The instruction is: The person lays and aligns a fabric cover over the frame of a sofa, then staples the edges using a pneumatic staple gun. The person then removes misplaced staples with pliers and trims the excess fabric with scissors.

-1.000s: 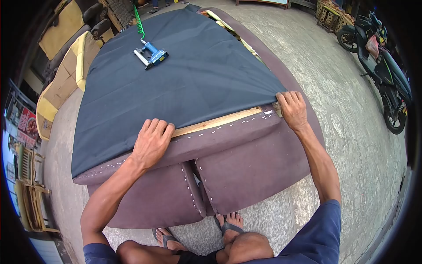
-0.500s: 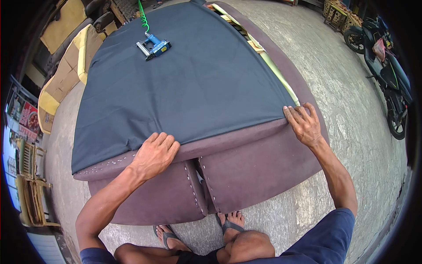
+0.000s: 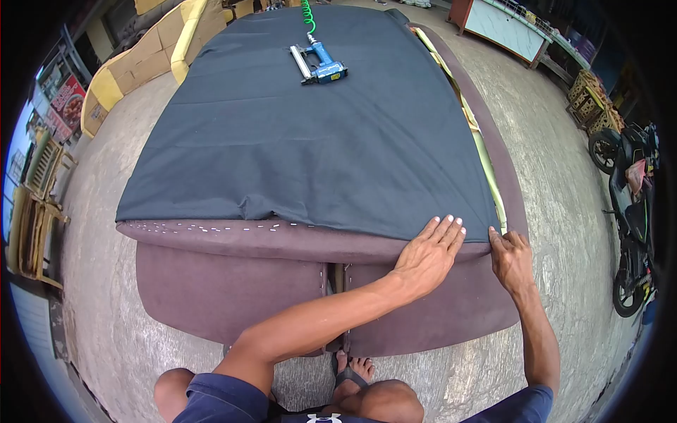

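Dark fabric (image 3: pixel 296 141) is spread over the underside of a purple upholstered sofa (image 3: pixel 233 275), with pale foam and wood showing along its right side. My left hand (image 3: pixel 431 255) lies with fingers stretched out flat on the fabric's near edge, toward the right. At the near right corner, my right hand (image 3: pixel 511 257) pinches the fabric's corner between thumb and fingers. A blue staple gun (image 3: pixel 321 65) rests on the far part of the fabric, joined to a green coiled air hose (image 3: pixel 308 17). Rows of staples (image 3: pixel 204 228) dot the purple edge at the left.
A motorcycle (image 3: pixel 631 204) stands at the right, near woven baskets (image 3: pixel 589 99). A counter (image 3: pixel 497 32) is at the far right. Foam-and-cardboard furniture frames (image 3: pixel 141 60) stand at the far left, and wooden chairs (image 3: pixel 39 233) at the left edge.
My left hand has moved right along the near edge and flattened out. My right hand has shifted to the fabric's corner. The camera view has turned, so the sofa and staple gun appear shifted.
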The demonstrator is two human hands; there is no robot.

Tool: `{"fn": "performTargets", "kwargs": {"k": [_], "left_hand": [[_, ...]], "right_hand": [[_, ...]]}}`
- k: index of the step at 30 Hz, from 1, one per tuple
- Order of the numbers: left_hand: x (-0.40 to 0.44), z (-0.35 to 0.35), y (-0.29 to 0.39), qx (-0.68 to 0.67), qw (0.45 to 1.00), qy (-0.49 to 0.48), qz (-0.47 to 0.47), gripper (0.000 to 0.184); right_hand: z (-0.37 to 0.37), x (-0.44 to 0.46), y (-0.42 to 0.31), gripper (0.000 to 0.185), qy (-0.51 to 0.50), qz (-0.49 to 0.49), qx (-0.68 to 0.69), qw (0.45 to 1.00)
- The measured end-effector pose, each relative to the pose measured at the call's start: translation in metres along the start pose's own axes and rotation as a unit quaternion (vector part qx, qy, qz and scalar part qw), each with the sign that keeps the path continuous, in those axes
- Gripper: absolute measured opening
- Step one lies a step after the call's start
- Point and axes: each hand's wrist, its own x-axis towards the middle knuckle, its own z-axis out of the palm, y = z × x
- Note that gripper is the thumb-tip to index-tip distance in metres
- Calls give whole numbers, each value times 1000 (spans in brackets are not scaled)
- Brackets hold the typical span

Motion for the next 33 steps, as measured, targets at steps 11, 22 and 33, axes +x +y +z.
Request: {"fn": "performTargets", "kwargs": {"k": [11, 22, 33], "left_hand": [[-9, 28, 16, -27, 982, 188, -22, 47], [-22, 52, -3, -17, 976, 211, 40, 47], [-5, 71, 24, 32, 956, 291, 14, 53]], "right_hand": [[-43, 375, -100, 45, -41, 46, 290, 955], [82, 668, -175, 75, -94, 119, 151, 977], [-68, 558, -99, 37, -324, 160, 225, 905]]}}
